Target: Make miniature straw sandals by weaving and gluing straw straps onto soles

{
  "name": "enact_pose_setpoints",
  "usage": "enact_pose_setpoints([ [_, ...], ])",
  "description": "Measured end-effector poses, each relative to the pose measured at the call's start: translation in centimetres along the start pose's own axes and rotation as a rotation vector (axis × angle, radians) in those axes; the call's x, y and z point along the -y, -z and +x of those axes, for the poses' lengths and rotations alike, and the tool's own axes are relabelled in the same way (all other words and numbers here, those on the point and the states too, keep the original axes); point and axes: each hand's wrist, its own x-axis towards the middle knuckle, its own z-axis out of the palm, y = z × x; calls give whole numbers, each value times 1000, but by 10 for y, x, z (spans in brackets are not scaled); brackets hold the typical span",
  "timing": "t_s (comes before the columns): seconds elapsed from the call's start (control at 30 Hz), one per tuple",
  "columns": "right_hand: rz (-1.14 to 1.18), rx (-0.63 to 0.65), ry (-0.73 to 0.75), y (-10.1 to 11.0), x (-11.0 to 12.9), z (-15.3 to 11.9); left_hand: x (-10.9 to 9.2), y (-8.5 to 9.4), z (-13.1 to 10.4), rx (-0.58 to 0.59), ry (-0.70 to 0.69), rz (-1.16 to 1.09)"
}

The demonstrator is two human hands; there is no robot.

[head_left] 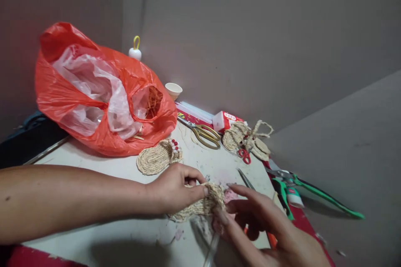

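White tabletop (196,159) in a corner of grey walls (250,50); two hands, one woven piece (196,208) at near centre.
Left to right: one orange-red bag (84,133), lined with white plastic; one beaded woven sole (154,159); one cup (173,89) behind; left hand (172,187), grip closed on the woven piece between thumb and fingers; one pair of brass-handled scissors (206,134); one red-and-white box (223,121); right hand (266,225), fingertips at the woven piece's right end, whether its grip is closed cannot be told; one pair of red-handled scissors (244,155); one pair of green-handled shears (326,197) at the right edge.
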Motion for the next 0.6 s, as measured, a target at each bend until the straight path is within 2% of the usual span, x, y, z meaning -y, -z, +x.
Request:
enact_pose_setpoints([
  [0.13, -35, 28, 60, -8, -7, -10, -1, 0, -1, 14, -22, 36],
  [0.3, -93, -40, 73, -11, -18, -15, -3, -2, -2, 45, 38, 3],
  [0.43, -122, -66, 88, -9, -18, -13, -4, -3, 0, 50, 135, -55],
  [0.6, -133, -62, 102, -8, -15, -13, -3, -2, 2, 63, 111, -50],
])
